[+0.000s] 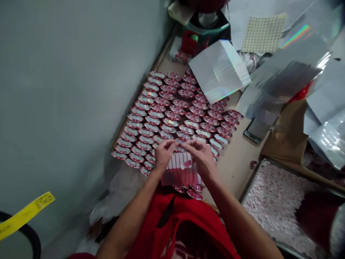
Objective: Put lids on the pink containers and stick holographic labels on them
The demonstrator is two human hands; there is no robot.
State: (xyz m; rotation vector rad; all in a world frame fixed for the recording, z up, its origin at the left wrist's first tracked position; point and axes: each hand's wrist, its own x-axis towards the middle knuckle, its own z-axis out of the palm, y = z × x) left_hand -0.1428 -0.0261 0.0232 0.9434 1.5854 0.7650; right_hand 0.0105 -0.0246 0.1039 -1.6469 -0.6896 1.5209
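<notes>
My left hand (164,155) and my right hand (201,154) meet over the table with their fingertips pinched close together. Whatever lies between the fingertips is too small and blurred to name. Just under the hands is a sheet of silvery strip labels (175,160), its lower part showing reddish through clear backing. Around them, rows of red-rimmed oval pieces (157,108) cover the table. Many, mostly toward the left and front, carry a pale silvery strip (135,117); others farther back show a pink and red face (179,102).
A holographic sheet (218,68) lies over the far rows. To the right are clear film (283,79), a small flat device (253,135), a cardboard box (283,133) and a tray (248,183) of small pale pieces. A wall (67,90) borders the left.
</notes>
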